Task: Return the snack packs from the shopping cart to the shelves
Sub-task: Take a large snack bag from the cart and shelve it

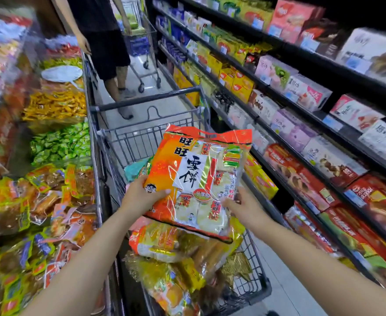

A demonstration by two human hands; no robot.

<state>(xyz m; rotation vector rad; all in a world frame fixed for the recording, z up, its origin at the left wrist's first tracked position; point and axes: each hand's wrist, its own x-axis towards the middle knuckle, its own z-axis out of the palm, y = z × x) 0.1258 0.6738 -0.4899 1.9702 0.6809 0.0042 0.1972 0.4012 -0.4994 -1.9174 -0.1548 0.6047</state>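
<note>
left hand: reaching toward 1 o'clock, gripping, thumb on top.
right hand: reaching toward 11 o'clock, fingers gripping.

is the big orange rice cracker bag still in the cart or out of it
Out: both hands, left hand and right hand, hold the orange bag above the packs left in the cart.

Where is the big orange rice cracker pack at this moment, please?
In the head view, the orange rice cracker pack is held above the shopping cart by the left hand and right hand, shelves to its right.
</note>
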